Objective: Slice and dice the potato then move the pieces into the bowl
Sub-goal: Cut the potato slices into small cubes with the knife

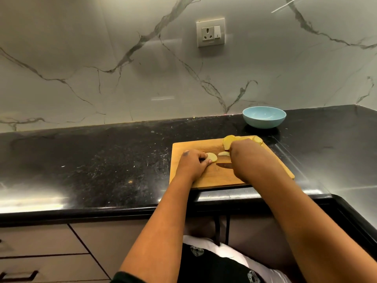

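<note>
Pale yellow potato slices [211,156] are lying flat on one rectangular wooden cutting board [226,176]: one round under the left hand [192,163], whose fingertips are pinching it, one sliver [223,153] beside, several stacked at the far edge [228,140]. The right hand [241,158] is curling around one knife [224,165]. One smooth blue bowl [264,117] is sitting behind on the speckled black counter [102,160].

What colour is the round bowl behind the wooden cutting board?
Light blue, inside and out: the round bowl shows best in the head view, standing on the black countertop.
</note>
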Available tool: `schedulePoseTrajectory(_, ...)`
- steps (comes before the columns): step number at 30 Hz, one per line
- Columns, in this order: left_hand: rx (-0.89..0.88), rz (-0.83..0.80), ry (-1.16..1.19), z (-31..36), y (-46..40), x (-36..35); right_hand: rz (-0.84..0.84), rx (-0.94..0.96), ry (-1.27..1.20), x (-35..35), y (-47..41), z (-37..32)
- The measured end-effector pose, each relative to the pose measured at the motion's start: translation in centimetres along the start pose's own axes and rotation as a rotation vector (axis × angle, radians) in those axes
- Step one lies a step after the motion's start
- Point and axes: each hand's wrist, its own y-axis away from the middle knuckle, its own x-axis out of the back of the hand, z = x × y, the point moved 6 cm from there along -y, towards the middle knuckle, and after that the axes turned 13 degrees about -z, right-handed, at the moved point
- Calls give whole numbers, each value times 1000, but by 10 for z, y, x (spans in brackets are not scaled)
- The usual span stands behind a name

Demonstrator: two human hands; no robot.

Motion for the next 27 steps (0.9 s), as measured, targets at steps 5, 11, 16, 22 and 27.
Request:
schedulePoseTrajectory(5, 9, 76, 34, -2, 5, 6, 253, 52, -227, -3, 0, 17)
schedulePoseTrajectory(11, 11, 76, -1, -1, 5, 6, 303, 87, -247, -27, -9, 3)
schedulePoseTrajectory(16, 13, 63, -4, 0, 3, 5, 262, 115, -150, -29, -15, -16)
schedulePoseTrajectory(22, 24, 60, 47, -3, 4, 5, 60, 52, 14, -3, 0, -7)
schedulePoseTrajectory(27, 17, 73, 53, -2, 6, 7, 97, 36, -110, -2, -1, 10)
